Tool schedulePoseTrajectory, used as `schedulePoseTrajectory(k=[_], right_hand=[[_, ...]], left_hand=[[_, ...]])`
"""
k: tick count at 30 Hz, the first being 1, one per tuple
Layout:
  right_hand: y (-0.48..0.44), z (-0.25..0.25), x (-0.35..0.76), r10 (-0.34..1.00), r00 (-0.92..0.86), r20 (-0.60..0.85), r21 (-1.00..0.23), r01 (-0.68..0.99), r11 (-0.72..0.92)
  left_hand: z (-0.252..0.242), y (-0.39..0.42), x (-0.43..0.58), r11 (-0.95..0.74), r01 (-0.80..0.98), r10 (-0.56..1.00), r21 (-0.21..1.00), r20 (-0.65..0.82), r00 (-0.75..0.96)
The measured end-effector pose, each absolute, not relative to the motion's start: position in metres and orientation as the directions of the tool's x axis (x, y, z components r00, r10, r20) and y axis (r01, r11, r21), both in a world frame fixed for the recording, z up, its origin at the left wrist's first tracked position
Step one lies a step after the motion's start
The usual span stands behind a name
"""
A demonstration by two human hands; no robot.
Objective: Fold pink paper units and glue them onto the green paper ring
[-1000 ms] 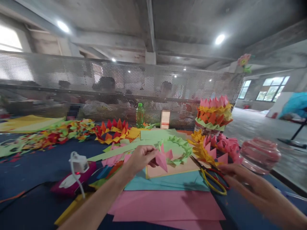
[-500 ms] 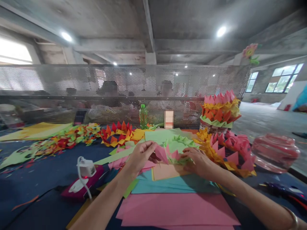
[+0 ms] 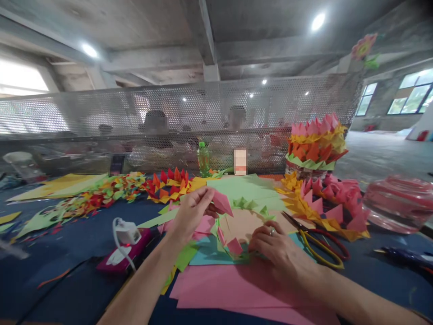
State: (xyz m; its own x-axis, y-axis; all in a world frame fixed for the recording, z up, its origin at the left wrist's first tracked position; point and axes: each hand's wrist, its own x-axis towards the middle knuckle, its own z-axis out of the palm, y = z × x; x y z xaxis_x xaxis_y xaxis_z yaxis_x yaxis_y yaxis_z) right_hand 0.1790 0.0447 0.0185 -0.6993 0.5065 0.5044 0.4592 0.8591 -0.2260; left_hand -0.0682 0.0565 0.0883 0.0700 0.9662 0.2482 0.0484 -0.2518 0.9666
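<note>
My left hand [image 3: 196, 211] pinches a folded pink paper piece [image 3: 222, 203] above the stacked sheets. My right hand [image 3: 270, 241] rests with bent fingers on the near right edge of a green paper ring [image 3: 248, 204], beside a small pink petal [image 3: 234, 246] on that ring. The ring has pointed green petals along its far side and lies on peach and blue sheets [image 3: 203, 256]. Scissors with yellow and red handles [image 3: 313, 243] lie right of my right hand.
Pink sheets [image 3: 216, 289] lie nearest me. A power strip [image 3: 144, 241] with a white charger is at left. Paper petal rings [image 3: 169, 186], a green-capped bottle [image 3: 203, 160] and stacked paper crowns [image 3: 314, 144] stand farther back. A pink jar [image 3: 399, 203] is at right.
The green ring has come nearer to me, and my right hand has moved down with it. My left hand has lifted slightly with the pink piece. The scissors now show.
</note>
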Motion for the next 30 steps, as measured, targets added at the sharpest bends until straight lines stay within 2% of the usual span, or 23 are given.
schedulePoseTrajectory(k=[5,11,13,15,17,19,23,27,30], right_hand=[[0.044,0.017,0.183,0.535,-0.694,0.481,-0.271,0.463,0.844],[0.045,0.013,0.184,0.448,-0.709,0.545,-0.246,0.376,0.894],[0.040,0.014,0.185,0.380,-0.716,0.586,-0.168,0.351,0.921],[0.034,0.016,0.185,0.278,-0.719,0.637,-0.029,0.339,0.940],[0.029,0.017,0.184,0.199,-0.715,0.670,0.099,0.352,0.931],[0.024,0.018,0.183,0.161,-0.705,0.691,0.159,0.366,0.917],[0.020,0.015,0.182,0.158,-0.689,0.707,0.169,0.381,0.909],[0.021,0.010,0.184,0.174,-0.696,0.697,0.156,0.383,0.910],[0.024,0.009,0.184,0.202,-0.686,0.699,0.111,0.383,0.917]], left_hand=[[0.084,0.058,-0.061,-0.268,0.088,0.959,0.959,0.257,0.115],[0.079,0.055,-0.055,-0.280,0.133,0.951,0.951,0.255,0.175],[0.078,0.050,-0.053,-0.301,0.160,0.943,0.940,0.268,0.199],[0.077,0.043,-0.050,-0.344,0.223,0.930,0.912,0.298,0.215],[0.077,0.036,-0.046,-0.397,0.346,0.915,0.850,0.336,0.223],[0.077,0.029,-0.042,-0.432,0.503,0.902,0.748,0.362,0.236],[0.078,0.019,-0.034,-0.427,0.683,0.904,0.593,0.304,0.302],[0.078,0.013,-0.030,-0.399,0.735,0.917,0.549,0.225,0.330],[0.075,0.011,-0.029,-0.389,0.731,0.920,0.561,0.193,0.342]])
